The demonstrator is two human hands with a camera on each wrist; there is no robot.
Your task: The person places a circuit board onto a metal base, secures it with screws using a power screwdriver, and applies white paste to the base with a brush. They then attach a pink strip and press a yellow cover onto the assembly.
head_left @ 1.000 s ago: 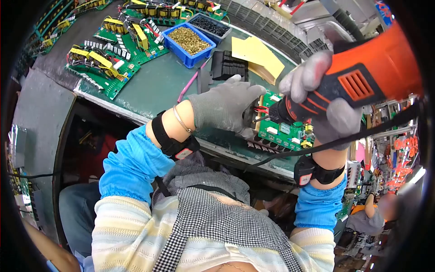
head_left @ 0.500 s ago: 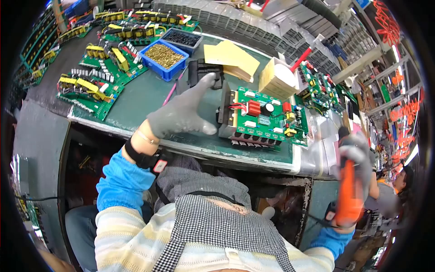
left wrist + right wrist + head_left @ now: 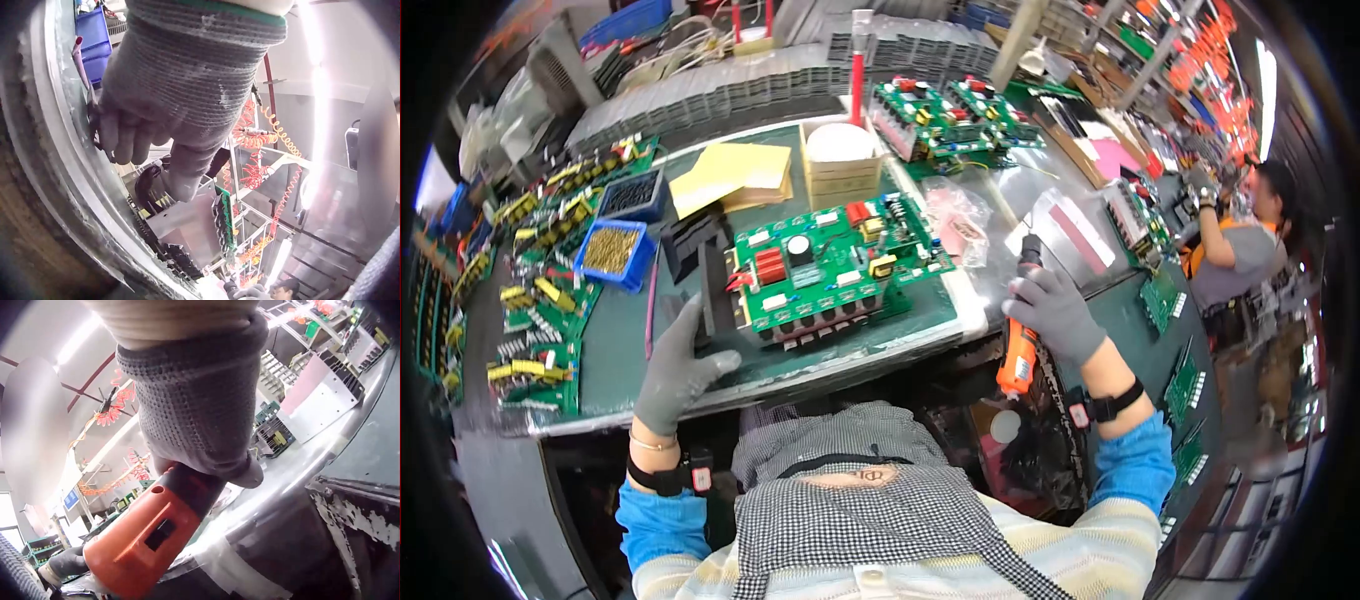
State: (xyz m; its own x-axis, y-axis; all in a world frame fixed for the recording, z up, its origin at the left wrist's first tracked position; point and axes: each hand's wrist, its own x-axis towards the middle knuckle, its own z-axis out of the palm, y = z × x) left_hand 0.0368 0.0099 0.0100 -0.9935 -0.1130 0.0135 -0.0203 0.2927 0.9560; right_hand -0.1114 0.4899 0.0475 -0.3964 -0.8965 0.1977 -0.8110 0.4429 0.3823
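A green circuit board (image 3: 840, 285) with red, black and yellow parts lies on the bench on dark finned heat sinks (image 3: 810, 330). My gloved left hand (image 3: 675, 375) is just left of it, thumb and fingers spread, near the dark plate (image 3: 718, 290) along the board's left end. In the left wrist view that hand (image 3: 178, 87) holds nothing. To the right, my gloved right hand (image 3: 1055, 315) grips an orange and black electric drill (image 3: 1017, 360) at the bench's front edge, its bit pointing away from me. The right wrist view shows the drill's orange body (image 3: 147, 531) below the glove.
A blue bin of brass-coloured screws (image 3: 610, 250) and a bin of black pieces (image 3: 632, 193) stand at left, beside several circuit boards. Yellow sheets (image 3: 735, 175) and a box with a white roll (image 3: 843, 165) lie behind the board. Another person (image 3: 1250, 230) works at right.
My right hand has carried the drill away from the board, rightward to the bench edge. My left hand has let go of the board's left end and drawn back. The head view has turned right.
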